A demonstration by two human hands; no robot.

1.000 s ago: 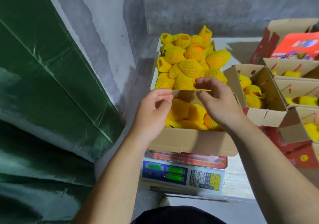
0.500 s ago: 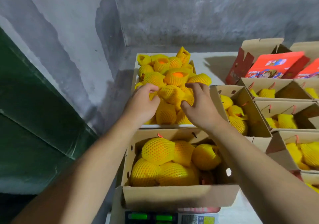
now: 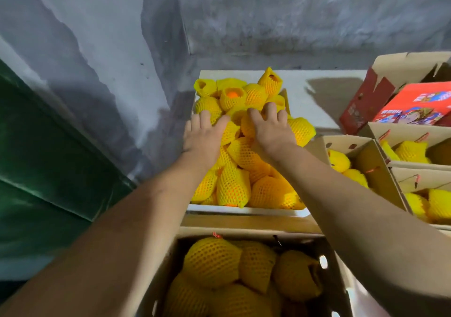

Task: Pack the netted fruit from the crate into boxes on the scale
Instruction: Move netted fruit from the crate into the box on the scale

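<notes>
My left hand [image 3: 203, 137] and right hand [image 3: 269, 131] press flat-fingered on netted fruit [image 3: 234, 182] heaped in the white crate [image 3: 244, 211] on a pale tabletop [image 3: 312, 92] against a grey concrete wall [image 3: 292, 11].

1. A rough grey concrete wall [image 3: 305, 11] meets another grey wall [image 3: 85, 48] in a shadowed corner.
2. Dark green sheeting [image 3: 36, 170] slopes along the left.
3. A white tabletop [image 3: 317, 89] carries a dark cast shadow.
</notes>
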